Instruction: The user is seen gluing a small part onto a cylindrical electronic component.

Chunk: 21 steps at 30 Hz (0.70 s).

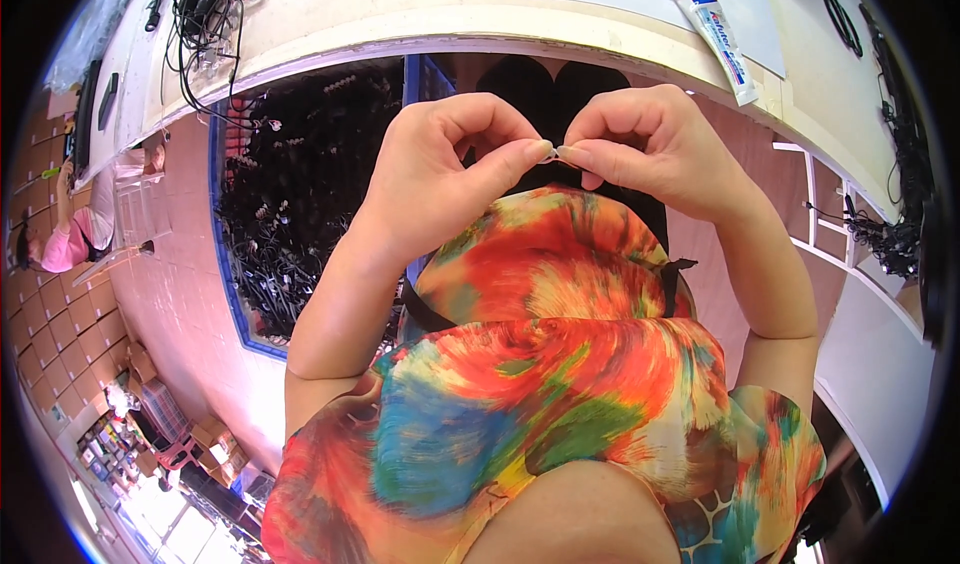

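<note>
In front of my body, just below the table's near edge, both hands meet fingertip to fingertip. My left hand (pixel 450 169) is closed in a pinch between thumb and forefinger. My right hand (pixel 660 144) mirrors it, thumb pressed to the curled forefinger. Between the two pinches shows a small whitish piece (pixel 556 151), mostly covered by the fingertips; its kind is too small to make out. Under the hands lie my lap and the colourful patterned clothing (pixel 570 264).
A blue-edged crate (pixel 228 254) full of black cables stands left of my lap. On the white table (pixel 400 49) lie a cable bundle (pixel 205 24), a white glue tube (pixel 715 34) and black scissors (pixel 838 14). Another person (pixel 68 244) works at far left, near stacked cartons (pixel 65 339).
</note>
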Each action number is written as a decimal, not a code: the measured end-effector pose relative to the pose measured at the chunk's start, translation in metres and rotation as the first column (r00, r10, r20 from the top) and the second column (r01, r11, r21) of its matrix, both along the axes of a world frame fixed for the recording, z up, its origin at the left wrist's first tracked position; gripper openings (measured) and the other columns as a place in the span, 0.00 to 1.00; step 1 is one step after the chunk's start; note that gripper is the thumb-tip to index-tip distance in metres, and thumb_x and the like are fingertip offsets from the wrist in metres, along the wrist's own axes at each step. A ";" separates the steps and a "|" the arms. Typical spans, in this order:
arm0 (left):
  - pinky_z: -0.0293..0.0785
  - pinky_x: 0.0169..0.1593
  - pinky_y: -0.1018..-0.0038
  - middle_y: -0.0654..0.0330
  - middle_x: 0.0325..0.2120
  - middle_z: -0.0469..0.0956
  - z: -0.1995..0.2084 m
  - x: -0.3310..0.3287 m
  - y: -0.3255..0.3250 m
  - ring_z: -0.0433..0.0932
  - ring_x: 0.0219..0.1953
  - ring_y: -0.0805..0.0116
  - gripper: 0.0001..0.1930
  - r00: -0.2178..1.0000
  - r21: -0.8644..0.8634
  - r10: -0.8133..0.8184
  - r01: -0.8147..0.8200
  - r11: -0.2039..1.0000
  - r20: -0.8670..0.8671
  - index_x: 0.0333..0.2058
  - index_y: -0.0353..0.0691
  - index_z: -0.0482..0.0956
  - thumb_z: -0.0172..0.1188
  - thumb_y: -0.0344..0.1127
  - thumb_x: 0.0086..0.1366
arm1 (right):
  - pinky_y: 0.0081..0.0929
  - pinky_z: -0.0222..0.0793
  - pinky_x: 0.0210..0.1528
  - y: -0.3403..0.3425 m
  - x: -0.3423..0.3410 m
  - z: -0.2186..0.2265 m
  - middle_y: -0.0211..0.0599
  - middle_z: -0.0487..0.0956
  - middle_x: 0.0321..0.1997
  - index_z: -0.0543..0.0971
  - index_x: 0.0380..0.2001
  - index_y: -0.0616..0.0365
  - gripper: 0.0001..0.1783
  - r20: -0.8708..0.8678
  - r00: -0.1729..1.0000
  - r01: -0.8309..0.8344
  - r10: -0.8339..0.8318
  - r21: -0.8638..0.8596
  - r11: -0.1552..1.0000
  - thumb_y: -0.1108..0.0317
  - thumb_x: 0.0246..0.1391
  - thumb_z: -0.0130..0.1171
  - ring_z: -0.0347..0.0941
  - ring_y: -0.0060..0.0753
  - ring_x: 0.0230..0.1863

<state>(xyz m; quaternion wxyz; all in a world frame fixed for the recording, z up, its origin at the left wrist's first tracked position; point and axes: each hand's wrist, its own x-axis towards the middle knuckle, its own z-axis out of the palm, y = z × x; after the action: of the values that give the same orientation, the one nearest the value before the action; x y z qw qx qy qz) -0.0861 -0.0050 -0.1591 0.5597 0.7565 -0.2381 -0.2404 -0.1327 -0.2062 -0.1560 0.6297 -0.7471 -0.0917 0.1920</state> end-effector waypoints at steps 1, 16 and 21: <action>0.64 0.26 0.88 0.67 0.19 0.74 0.002 0.001 0.001 0.68 0.22 0.85 0.06 0.997 0.000 -0.016 0.016 1.000 -0.070 0.26 0.33 0.76 0.59 0.30 0.53 | 0.12 0.62 0.26 0.000 -0.001 0.002 0.26 0.72 0.18 0.75 0.25 0.65 0.09 0.000 1.000 -0.001 0.001 0.000 1.000 0.68 0.51 0.54 0.66 0.12 0.23; 0.64 0.24 0.86 0.66 0.16 0.73 -0.001 0.001 -0.002 0.67 0.19 0.85 0.07 0.999 0.013 0.050 -0.050 0.999 0.014 0.23 0.33 0.77 0.60 0.32 0.51 | 0.12 0.60 0.24 0.003 0.000 0.007 0.24 0.72 0.18 0.75 0.26 0.64 0.09 -0.083 0.995 0.058 -0.058 -0.001 0.998 0.68 0.52 0.53 0.64 0.11 0.21; 0.64 0.23 0.86 0.66 0.16 0.73 -0.002 0.002 -0.001 0.67 0.18 0.85 0.07 0.999 0.017 0.039 -0.039 0.999 0.008 0.23 0.33 0.77 0.60 0.32 0.50 | 0.13 0.59 0.22 0.005 -0.001 -0.002 0.25 0.70 0.16 0.75 0.24 0.64 0.08 0.047 0.997 0.060 -0.059 -0.020 0.998 0.70 0.49 0.54 0.63 0.11 0.20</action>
<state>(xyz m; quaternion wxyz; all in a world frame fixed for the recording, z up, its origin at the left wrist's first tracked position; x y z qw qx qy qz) -0.0844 -0.0060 -0.1610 0.5567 0.7668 -0.2232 -0.2285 -0.1338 -0.2014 -0.1580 0.6248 -0.7605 -0.0821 0.1566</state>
